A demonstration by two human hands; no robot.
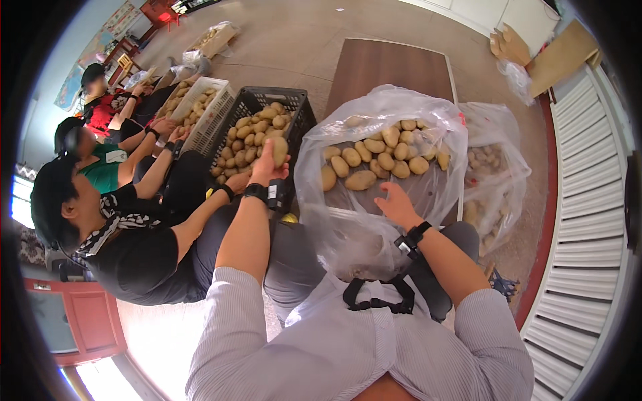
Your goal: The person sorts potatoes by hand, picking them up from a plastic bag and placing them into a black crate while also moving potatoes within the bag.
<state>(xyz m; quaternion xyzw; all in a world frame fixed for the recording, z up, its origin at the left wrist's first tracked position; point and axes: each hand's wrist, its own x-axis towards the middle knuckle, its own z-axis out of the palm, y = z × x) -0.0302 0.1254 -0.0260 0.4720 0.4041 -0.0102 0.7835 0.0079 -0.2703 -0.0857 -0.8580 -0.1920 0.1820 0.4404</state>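
Observation:
My left hand [266,168] is closed round a large potato [280,153], held up at the near right side of a black plastic crate [304,110] heaped with potatoes. In front of me a big clear plastic bag [321,137] lies wide at the mouth, with several loose potatoes [391,150] spread over its far part. My right hand [399,206] hovers over the bag's near right part, empty, its fingers apart and pointing toward those potatoes. Both my wrists carry black straps with small devices.
Close on my left, a co-worker [134,234] in black reaches to the black crate. Beyond, two more people sit by a white crate [224,90] of potatoes. A brown board [388,70] lies under the bag. Another filled plastic bag [498,167] and a white radiator [575,200] stand right.

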